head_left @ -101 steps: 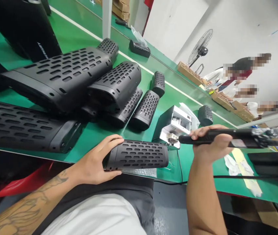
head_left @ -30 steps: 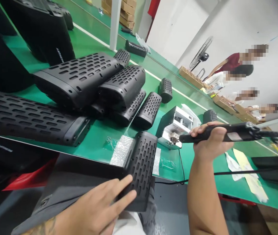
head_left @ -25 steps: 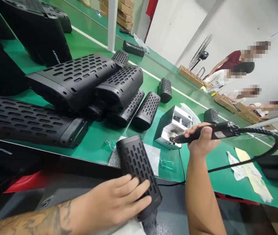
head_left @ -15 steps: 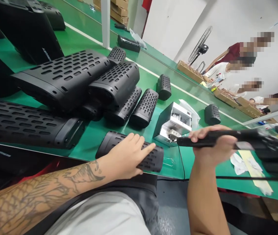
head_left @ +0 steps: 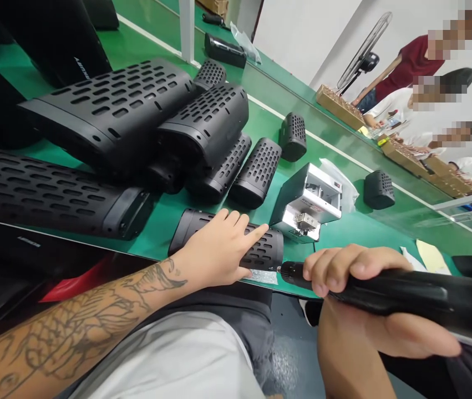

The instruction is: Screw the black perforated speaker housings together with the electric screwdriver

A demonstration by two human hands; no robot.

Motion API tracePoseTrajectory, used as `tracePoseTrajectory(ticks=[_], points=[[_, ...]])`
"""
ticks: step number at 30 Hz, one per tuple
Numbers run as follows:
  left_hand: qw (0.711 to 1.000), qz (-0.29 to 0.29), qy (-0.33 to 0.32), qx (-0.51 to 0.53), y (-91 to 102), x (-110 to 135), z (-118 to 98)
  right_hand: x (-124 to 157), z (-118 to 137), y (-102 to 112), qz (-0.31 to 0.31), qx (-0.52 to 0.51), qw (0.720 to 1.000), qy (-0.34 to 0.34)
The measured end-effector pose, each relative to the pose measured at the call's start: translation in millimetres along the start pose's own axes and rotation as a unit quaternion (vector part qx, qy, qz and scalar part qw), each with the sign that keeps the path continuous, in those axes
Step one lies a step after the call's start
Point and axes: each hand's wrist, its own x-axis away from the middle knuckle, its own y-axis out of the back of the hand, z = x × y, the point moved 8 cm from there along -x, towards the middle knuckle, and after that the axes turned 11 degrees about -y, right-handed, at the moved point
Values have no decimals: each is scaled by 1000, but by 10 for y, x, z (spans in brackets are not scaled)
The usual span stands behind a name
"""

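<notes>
My left hand (head_left: pixel 219 249) lies over a small black perforated speaker shell (head_left: pixel 265 254) at the near edge of the green bench (head_left: pixel 331 233), fingers wrapped across its top. My right hand (head_left: pixel 356 277) is closed round a black electric screwdriver (head_left: pixel 410 293) held level. Its tip (head_left: pixel 281 270) sits at the shell's right end, by a clear plastic bag under the shell.
Several larger black perforated shells (head_left: pixel 115 111) lie piled to the left, with smaller ones (head_left: pixel 256 172) behind. A silver screw feeder (head_left: pixel 308 202) stands just beyond the shell. Other people sit at the far right by wooden trays (head_left: pixel 339 105) and a fan (head_left: pixel 364 55).
The shell was turned about over my lap, then laid lengthwise on the bench edge. My right hand came down and toward me, bringing the screwdriver tip from the feeder to the shell's end.
</notes>
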Motion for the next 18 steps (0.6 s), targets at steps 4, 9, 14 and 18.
tracePoseTrajectory(ticks=[4,9,14,18], points=[[1000,13,0,9,2,-18,5,-10,-137,-25,41,-6,999,-16],[1000,20,-6,11,30,-29,-8,25,-172,-100,63,-16,998,2],[999,32,-5,9,9,-38,-13,42,-178,-189,152,2,988,8],[999,38,-2,12,-4,-51,-17,37,-239,-141,149,21,989,-14]])
